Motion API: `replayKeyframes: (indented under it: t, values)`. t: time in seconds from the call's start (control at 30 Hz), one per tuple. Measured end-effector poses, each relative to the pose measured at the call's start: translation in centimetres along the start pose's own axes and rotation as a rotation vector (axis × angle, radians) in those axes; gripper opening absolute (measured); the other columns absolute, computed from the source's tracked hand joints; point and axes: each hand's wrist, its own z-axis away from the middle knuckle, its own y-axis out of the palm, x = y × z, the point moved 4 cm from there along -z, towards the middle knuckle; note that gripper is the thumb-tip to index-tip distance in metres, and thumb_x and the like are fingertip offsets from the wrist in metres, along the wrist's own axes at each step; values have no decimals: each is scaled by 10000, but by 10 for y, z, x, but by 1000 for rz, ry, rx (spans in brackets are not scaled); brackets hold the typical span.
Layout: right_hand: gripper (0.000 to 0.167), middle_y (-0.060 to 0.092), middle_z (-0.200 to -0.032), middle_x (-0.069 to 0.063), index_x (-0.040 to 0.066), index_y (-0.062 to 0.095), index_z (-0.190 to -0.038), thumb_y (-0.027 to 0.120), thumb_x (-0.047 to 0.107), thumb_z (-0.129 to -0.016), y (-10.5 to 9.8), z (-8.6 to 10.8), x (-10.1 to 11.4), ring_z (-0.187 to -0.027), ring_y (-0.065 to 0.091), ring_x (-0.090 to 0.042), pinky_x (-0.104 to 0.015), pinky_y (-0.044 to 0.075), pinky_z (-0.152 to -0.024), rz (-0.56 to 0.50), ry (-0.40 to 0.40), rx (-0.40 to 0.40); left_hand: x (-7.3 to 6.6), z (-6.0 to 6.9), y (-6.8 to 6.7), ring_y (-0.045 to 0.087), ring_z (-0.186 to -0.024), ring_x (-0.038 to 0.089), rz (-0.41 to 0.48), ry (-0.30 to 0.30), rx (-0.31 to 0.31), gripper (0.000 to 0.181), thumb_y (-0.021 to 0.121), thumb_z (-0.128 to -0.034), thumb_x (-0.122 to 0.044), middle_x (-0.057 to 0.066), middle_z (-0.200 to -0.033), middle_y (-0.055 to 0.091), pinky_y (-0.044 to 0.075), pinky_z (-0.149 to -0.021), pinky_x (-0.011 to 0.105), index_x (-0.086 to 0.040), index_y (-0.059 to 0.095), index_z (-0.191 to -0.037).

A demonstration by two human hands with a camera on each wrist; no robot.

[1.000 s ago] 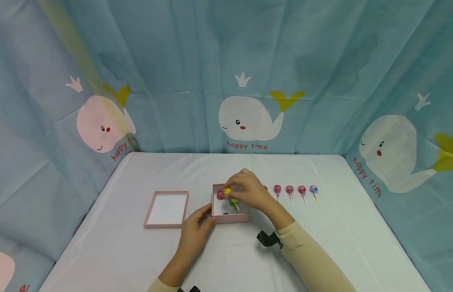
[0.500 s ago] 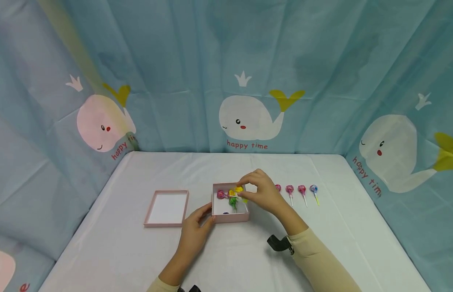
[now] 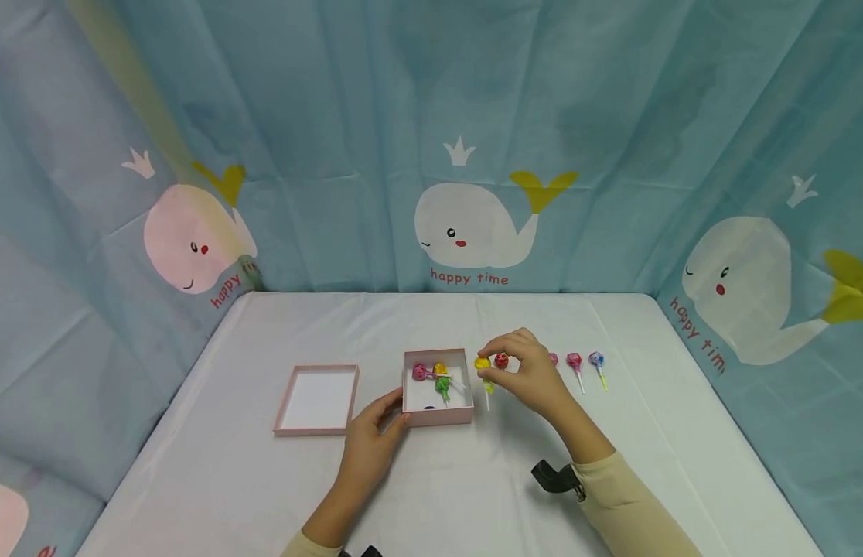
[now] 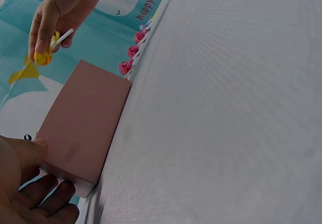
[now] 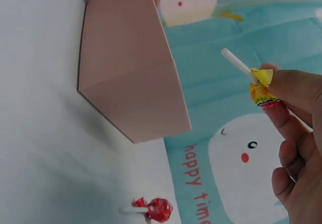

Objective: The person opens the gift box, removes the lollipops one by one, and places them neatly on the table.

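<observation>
Right-hand grip (image 3: 532, 379) pinches a yellow-wrapped lollipop with a white stick (image 3: 482, 363) between thumb and fingers, holding it in the air above the tabletop (image 3: 445, 487), just right of a square, open-topped pink box with a white inside (image 3: 437, 418). 1.0 s ago this hand was over the box, and 0.5 s ago at its right edge; it has since moved off to the right.

Left-hand grip (image 3: 372, 441) still holds the box at its near left corner, and the box has stayed in place. Inside lie a pink-wrapped lollipop (image 3: 419, 372), a 2nd yellow one (image 3: 440, 368) and a green one (image 3: 441, 384).

A red-wrapped lollipop (image 3: 501, 360), hidden 0.5 s ago, now shows beside the right fingers. Farther right, a blue-wrapped lollipop with a yellow stick (image 3: 597, 360) ends the row. Left of the box, a shallow pink-rimmed square tray (image 3: 316, 432) lies unmoved.
</observation>
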Motion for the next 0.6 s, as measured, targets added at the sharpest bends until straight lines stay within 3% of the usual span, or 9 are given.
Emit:
replayKeyframes:
  t: [0.37, 0.6]
  values:
    - [246, 715, -1018, 181, 307, 776, -982, 913, 241, -789, -12, 21, -12, -1020, 536, -81, -418, 543, -848, -30, 45, -49, -2, 1, -1, 605, -1305, 194, 0, 43, -21, 495, 783, -923, -180, 51, -1334, 687, 506, -1093, 368, -105, 638, -1390]
    - [238, 715, -1025, 190, 313, 780, -980, 913, 262, -788, -14, 34, -24, -1001, 534, -78, -335, 513, -841, -20, 89, -50, -1, 1, 0, 606, -1307, 206, 13, 41, -18, 507, 785, -919, -176, 78, -1344, 680, 500, -1100, 382, -95, 632, -1395]
